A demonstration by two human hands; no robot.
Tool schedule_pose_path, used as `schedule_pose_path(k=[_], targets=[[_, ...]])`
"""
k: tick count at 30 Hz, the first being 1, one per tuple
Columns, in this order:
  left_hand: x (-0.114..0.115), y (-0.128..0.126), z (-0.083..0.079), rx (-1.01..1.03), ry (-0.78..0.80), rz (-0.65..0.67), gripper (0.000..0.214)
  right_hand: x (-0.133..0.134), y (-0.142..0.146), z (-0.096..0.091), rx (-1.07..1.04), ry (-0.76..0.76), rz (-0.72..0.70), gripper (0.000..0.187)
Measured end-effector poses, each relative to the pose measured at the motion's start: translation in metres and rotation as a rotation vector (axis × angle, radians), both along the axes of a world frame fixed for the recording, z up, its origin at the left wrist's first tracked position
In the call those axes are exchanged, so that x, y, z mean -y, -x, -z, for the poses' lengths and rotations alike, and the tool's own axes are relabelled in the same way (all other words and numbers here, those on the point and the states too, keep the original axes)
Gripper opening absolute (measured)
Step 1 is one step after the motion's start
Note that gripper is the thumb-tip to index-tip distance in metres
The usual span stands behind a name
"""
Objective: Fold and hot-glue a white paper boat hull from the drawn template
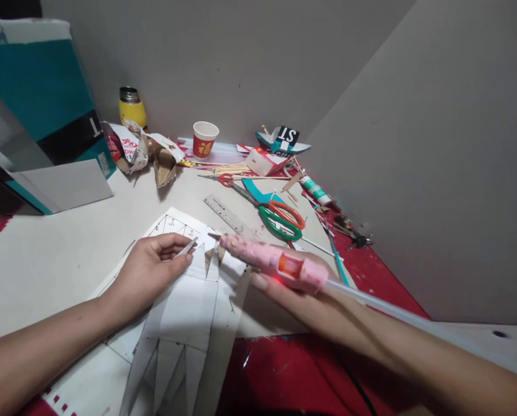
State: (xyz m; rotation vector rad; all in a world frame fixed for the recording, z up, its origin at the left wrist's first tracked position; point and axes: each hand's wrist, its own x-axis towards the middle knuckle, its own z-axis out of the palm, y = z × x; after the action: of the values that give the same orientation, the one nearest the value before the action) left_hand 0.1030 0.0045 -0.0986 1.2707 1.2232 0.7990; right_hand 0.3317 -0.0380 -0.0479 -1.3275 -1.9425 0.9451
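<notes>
My right hand (279, 289) grips a pink hot glue gun (262, 257), its metal tip pointing left and a long translucent glue stick coming out of its back. The gun covers most of the fingers. Under the tip lies a folded white cardboard piece (180, 312) with pencil lines and triangular flaps cut at both ends. My left hand (154, 260) pinches one pointed flap at the far end between thumb and fingers. Beneath it rests a white sheet with drawn lines and triangles (165, 222).
Orange-and-green-handled scissors (279, 222), a clear ruler (226, 214), and a glue tube (314, 190) lie beyond my hands. A red-and-white paper cup (204, 141) and a yellow bottle (132, 110) stand near the wall. At left is a teal box (33, 86); scraps and wooden sticks (230, 169) lie behind.
</notes>
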Motion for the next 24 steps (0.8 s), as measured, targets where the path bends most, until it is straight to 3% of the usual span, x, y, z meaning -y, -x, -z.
schedule_pose_path(k=[6, 15, 21, 24], targets=[[0.001, 0.002, -0.007, -0.061, -0.003, 0.081, 0.022, 0.007, -0.006, 0.014, 0.078, 0.083, -0.085, 0.038], [-0.003, 0.003, -0.002, -0.165, -0.146, 0.135, 0.021, 0.014, -0.005, 0.02, 0.078, 0.193, -0.019, 0.032], [-0.002, 0.003, -0.005, -0.217, -0.171, 0.117, 0.022, 0.013, -0.001, 0.019, 0.217, 0.161, -0.119, 0.022], [0.0, 0.001, -0.008, -0.19, -0.137, 0.098, 0.021, 0.011, 0.004, 0.023, 0.26, 0.053, -0.175, 0.02]])
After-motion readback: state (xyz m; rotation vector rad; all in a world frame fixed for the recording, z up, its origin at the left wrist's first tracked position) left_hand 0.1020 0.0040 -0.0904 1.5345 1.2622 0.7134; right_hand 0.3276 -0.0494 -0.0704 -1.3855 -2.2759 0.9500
